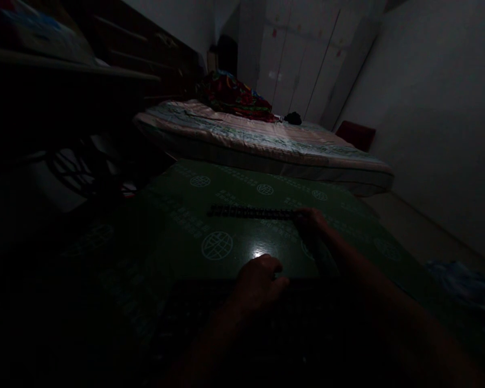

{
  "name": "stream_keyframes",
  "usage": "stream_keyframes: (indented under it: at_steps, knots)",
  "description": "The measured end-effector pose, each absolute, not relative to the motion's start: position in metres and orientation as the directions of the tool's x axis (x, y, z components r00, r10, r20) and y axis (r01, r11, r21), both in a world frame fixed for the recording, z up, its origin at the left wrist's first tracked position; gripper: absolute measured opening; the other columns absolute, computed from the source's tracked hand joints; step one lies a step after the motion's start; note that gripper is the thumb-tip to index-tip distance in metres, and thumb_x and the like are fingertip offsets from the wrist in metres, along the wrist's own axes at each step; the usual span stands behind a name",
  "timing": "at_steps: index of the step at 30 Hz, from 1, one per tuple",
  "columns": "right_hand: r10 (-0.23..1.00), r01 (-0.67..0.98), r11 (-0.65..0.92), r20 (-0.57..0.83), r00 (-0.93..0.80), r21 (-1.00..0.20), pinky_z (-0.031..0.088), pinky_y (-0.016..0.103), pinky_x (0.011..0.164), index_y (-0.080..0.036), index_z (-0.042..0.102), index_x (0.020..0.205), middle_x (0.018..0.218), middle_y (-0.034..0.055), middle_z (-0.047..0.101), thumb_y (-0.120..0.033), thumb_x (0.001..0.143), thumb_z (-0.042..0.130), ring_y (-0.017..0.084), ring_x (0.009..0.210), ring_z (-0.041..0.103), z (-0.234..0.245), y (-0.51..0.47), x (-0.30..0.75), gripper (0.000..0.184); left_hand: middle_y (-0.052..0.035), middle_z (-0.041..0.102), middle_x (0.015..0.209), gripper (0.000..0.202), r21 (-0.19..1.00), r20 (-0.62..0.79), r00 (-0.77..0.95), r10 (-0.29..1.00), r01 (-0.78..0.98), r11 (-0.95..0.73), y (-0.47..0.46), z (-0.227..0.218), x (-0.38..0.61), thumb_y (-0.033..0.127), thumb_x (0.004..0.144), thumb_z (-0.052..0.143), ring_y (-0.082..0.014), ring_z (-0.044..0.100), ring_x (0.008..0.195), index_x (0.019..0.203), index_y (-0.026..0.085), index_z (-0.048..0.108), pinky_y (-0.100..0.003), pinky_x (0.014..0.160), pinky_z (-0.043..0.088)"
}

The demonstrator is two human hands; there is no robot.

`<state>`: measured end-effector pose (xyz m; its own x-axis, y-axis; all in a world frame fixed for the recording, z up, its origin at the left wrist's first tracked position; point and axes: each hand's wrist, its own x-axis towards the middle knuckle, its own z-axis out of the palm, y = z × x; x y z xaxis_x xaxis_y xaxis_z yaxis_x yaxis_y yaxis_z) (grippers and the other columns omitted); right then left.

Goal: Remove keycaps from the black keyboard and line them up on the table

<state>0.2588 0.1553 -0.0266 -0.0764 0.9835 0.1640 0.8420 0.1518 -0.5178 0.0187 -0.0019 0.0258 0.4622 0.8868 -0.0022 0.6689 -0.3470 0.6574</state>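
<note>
Clearly, the room is very dark, and many details are difficult to see. On the green counter [165, 231], which is printed with pale globe marks and lettering, a long dark strip [246, 212] with rows of small pieces lies across the middle, beyond the left hand. The right hand [308, 216] reaches forward and is at the right end of this strip, with its fingers on or just beside it; I cannot tell whether it grasps the end or only touches it. The left hand [263, 275] is nearer to the person, with bent fingers and the thumb a little apart from them; whether something small is between them, I cannot tell. Under the left wrist, a dark panel [210, 307], similar to a keyboard, lies at the near part of the counter, mostly lost in shadow. A bright reflection shines on the counter just beyond the left hand. Behind the counter stands a bed [299, 145] with a striped cover, and on it rests a heap of red patterned cloth [234, 97].
</note>
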Motion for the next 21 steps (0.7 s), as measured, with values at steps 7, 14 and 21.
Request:
stream_keyframes:
  at_steps: [7, 14, 21]
  knots:
    - [0.962, 0.834, 0.149, 0.274, 0.003, -0.531, 0.037, 0.02, 0.05, -0.016, 0.066, 0.084, 0.062, 0.0035, 0.062, -0.048, 0.083, 0.035, 0.012, 0.055, 0.055, 0.016, 0.102, 0.26, 0.045, -0.0075, 0.063, 0.083, 0.029, 0.645, 0.012, 0.479, 0.878, 0.667, -0.373, 0.001, 0.03, 0.02, 0.034, 0.072, 0.05, -0.0182, 0.057, 0.075, 0.087, 0.015, 0.064, -0.025, 0.062, 0.041]
    - [0.891, 0.63, 0.096, 0.349, 0.291, -0.771, 0.034, 0.021, 0.042, -0.013, 0.064, 0.077, 0.046, 0.0003, 0.053, -0.06, 0.08, 0.032, 0.011, 0.041, 0.048, 0.036, -0.02, 0.27, 0.057, -0.0068, 0.063, 0.081, 0.027, 0.638, 0.053, 0.516, 0.855, 0.641, -0.427, -0.005, 0.037, 0.03, 0.033, 0.072, 0.049, -0.0174, 0.057, 0.074, 0.084, 0.014, 0.064, -0.025, 0.064, 0.041]
    - [0.975, 0.365, 0.048, 0.123, 0.187, -0.93, 0.04, 0.02, 0.047, -0.013, 0.063, 0.077, 0.064, 0.0031, 0.063, -0.049, 0.072, 0.053, 0.011, 0.053, 0.054, 0.032, -0.05, 0.268, 0.037, -0.0041, 0.062, 0.079, 0.023, 0.61, 0.037, 0.533, 0.846, 0.658, -0.441, -0.014, 0.048, 0.042, 0.031, 0.073, 0.048, -0.0156, 0.057, 0.074, 0.079, 0.016, 0.064, -0.023, 0.064, 0.041]
